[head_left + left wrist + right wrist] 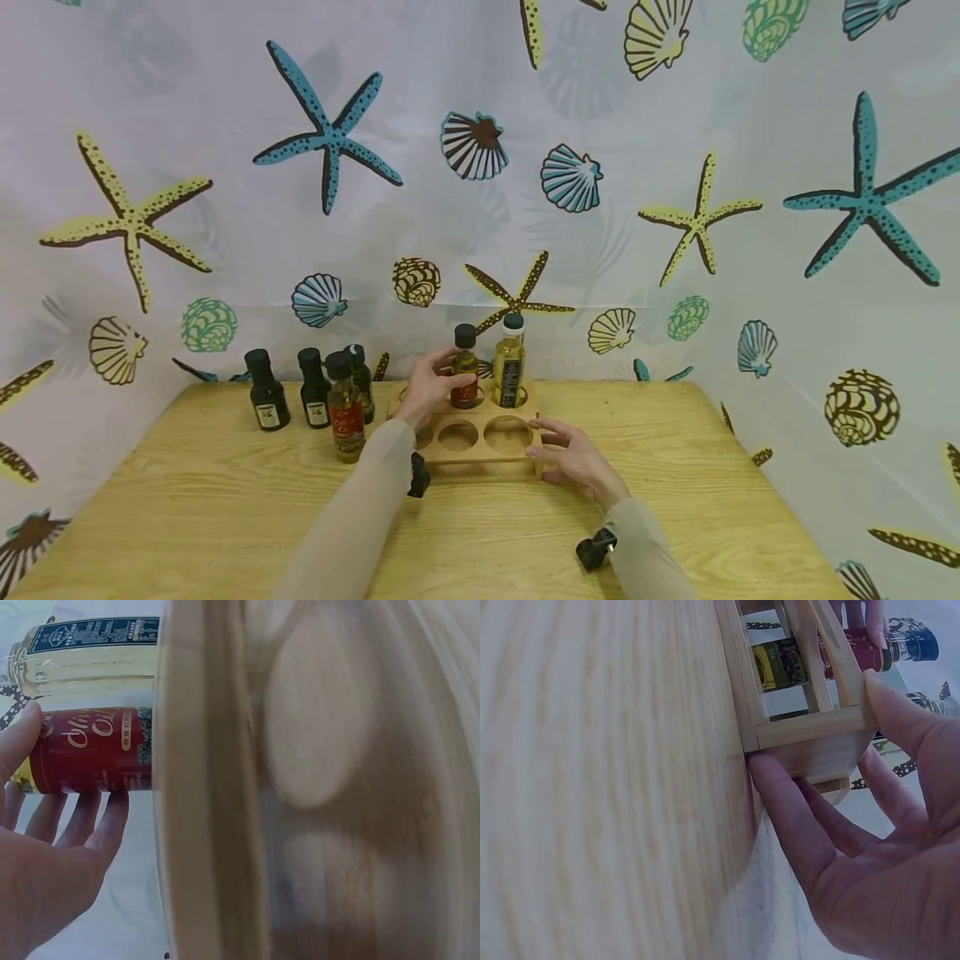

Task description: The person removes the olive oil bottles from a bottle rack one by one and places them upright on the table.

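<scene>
At the left, four bottles (315, 392) stand on the table (187, 500). The left hand (427, 385) grips a red-label bottle (465, 371) in the rack's (480, 433) back hole. The right hand (573, 458), fingers relaxed, steadies the rack's corner. Next, I think, comes a careful release.

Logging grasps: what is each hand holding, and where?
Left hand grips the red-labelled bottle by its body; right hand rests on the wooden rack corner.

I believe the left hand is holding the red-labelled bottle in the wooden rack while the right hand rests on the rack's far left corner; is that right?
Not quite: the right hand rests on the wooden rack's near right corner, as the head view shows. The left hand does hold the red-labelled bottle in the rack.
</scene>
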`<state>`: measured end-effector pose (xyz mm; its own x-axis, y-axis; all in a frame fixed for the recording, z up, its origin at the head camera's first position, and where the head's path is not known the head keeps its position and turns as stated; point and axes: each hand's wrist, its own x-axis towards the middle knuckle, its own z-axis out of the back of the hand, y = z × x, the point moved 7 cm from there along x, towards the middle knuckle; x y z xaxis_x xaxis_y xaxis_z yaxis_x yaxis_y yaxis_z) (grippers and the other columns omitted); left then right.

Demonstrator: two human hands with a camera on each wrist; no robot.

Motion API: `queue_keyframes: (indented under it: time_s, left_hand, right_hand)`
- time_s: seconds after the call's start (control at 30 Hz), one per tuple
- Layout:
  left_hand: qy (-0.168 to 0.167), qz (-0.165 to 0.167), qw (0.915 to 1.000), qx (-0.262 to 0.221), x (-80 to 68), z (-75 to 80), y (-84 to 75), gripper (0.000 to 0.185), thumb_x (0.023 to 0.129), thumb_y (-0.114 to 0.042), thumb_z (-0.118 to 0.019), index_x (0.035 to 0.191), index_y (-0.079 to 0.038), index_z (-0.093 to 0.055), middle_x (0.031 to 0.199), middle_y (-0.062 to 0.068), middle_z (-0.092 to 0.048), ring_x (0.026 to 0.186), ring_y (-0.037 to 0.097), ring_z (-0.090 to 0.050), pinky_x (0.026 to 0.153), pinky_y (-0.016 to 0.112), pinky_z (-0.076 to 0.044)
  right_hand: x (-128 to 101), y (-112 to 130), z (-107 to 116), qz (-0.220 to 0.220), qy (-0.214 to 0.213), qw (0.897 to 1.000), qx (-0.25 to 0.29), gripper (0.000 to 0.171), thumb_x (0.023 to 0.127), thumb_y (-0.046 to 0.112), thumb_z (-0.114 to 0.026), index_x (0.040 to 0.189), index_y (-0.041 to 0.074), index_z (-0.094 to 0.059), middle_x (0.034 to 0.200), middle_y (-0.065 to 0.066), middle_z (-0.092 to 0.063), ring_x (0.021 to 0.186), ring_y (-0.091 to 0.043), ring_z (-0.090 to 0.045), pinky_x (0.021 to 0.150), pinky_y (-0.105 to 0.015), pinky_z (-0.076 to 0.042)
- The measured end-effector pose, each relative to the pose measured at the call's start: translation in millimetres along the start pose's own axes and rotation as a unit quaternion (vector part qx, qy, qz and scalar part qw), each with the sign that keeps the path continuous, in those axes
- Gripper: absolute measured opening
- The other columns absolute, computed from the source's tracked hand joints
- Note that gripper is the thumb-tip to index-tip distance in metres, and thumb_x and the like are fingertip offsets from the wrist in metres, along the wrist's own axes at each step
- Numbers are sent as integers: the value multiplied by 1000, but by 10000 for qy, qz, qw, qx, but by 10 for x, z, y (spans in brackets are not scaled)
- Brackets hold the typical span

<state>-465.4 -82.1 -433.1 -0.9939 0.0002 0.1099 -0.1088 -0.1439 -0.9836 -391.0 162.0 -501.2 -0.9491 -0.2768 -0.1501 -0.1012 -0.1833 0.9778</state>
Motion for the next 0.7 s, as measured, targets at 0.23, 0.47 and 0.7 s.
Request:
queue_keyframes:
  time_s: [0.23, 0.47, 0.7]
  left_hand:
    - [68, -316, 9994, -130, -27, 38, -1, 56, 88, -9, -74, 140, -14, -54, 139, 17, -56, 127, 35, -54, 102, 52, -47]
    - [-29, -502, 9987, -115, -60, 111, -116, 57, 89, -14, -74, 142, -15, -53, 138, 15, -57, 124, 33, -57, 102, 50, -48]
    - [-178, -792, 9967, -57, -154, 182, -335, 57, 88, -21, -75, 141, -18, -54, 134, 12, -60, 124, 31, -57, 102, 49, -48]
  right_hand:
    - [-9, -3, -7, 10, -20, 10000, 33, 60, 88, 25, -75, 143, 20, -52, 152, -24, -36, 131, -41, -48, 85, -45, -58]
    - [-11, -2, -3, -20, 24, 10000, 17, 63, 85, 30, -77, 143, 23, -52, 152, -23, -36, 131, -40, -48, 83, -41, -59]
    - [-18, 1, 12, -24, 47, 10000, 2, 62, 87, 29, -76, 143, 23, -52, 152, -24, -36, 130, -39, -50, 84, -42, -58]
